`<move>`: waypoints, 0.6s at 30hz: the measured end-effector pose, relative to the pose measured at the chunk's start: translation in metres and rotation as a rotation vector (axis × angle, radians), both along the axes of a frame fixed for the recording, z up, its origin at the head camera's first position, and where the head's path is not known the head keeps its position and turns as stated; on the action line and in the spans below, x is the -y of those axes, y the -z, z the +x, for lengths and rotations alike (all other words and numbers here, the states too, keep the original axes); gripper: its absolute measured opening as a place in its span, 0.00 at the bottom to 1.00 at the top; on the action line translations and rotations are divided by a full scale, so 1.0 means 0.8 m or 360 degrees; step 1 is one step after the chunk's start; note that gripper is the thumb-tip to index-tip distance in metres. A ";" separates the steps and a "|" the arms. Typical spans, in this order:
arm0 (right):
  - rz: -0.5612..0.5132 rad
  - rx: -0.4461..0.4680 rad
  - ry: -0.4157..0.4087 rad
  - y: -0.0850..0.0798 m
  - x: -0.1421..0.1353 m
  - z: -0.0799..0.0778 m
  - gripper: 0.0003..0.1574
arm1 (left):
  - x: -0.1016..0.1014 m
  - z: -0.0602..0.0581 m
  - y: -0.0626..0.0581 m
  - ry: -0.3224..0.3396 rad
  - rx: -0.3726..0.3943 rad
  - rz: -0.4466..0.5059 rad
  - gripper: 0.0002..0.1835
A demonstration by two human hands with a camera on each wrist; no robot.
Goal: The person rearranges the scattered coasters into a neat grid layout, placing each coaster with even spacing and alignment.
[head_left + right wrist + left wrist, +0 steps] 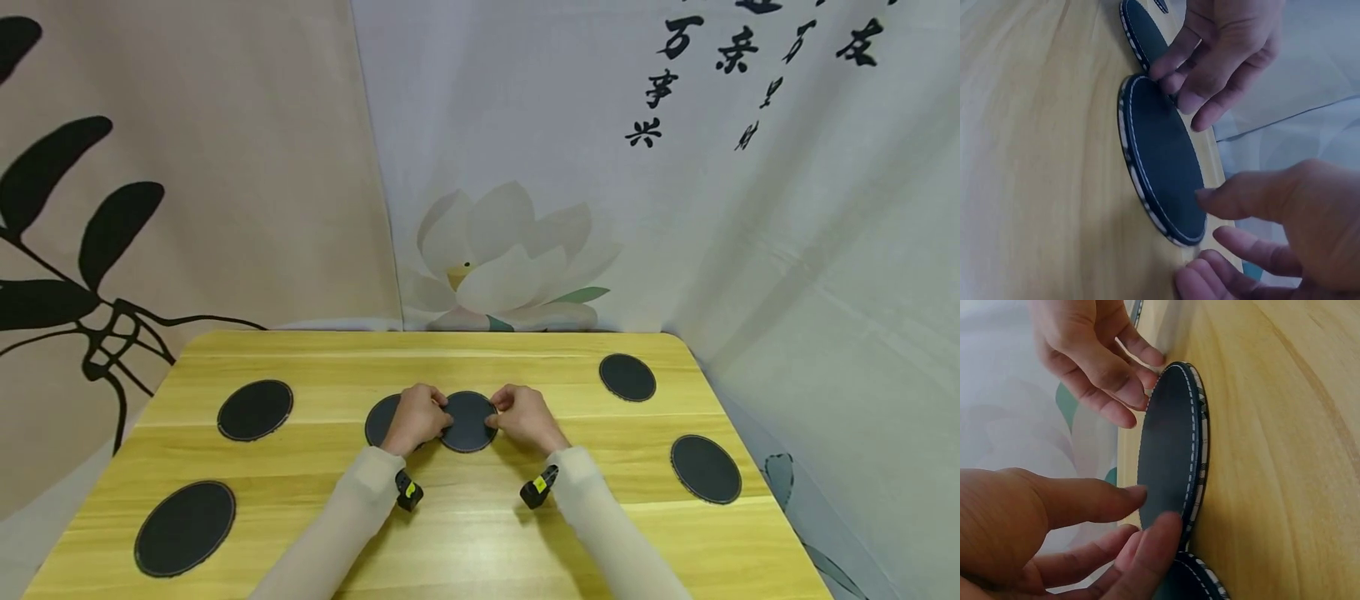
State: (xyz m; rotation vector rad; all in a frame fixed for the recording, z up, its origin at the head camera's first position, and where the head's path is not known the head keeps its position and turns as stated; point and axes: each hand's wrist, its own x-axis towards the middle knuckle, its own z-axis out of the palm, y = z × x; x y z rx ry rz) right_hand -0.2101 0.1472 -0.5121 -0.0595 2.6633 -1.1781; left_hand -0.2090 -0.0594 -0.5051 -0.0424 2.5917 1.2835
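A round black coaster [468, 422] with white edge stitching lies on the wooden table between both hands. My left hand [420, 417] is at its left side, thumb and fingertips at the edge. At the opposite side, my right hand [522, 415] has its thumb at the rim and its fingers loosely bent beside it. In the right wrist view, a gap shows between the right thumb and index finger [1260, 250]. Partly hidden under the left hand, a second black coaster [380, 419] sits right beside the first. Both coasters have a patterned side edge.
Two more black coasters lie at the left, an upper one [255, 410] and a lower one [185, 528]. At the right are another two, one far back [627, 377] and one nearer [706, 469]. A printed curtain [525, 125] hangs behind the wooden table [465, 533].
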 end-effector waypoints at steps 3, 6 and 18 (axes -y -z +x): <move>-0.0004 -0.0007 -0.0027 -0.004 -0.006 0.001 0.21 | -0.001 -0.002 -0.002 0.0011 -0.0020 -0.0017 0.14; -0.0015 -0.0012 -0.0032 -0.009 -0.013 0.001 0.23 | -0.005 -0.004 -0.005 0.0034 -0.0032 0.0024 0.15; 0.0033 -0.0156 -0.0101 -0.022 -0.051 -0.003 0.32 | -0.029 -0.012 -0.013 0.0146 0.0022 0.0297 0.22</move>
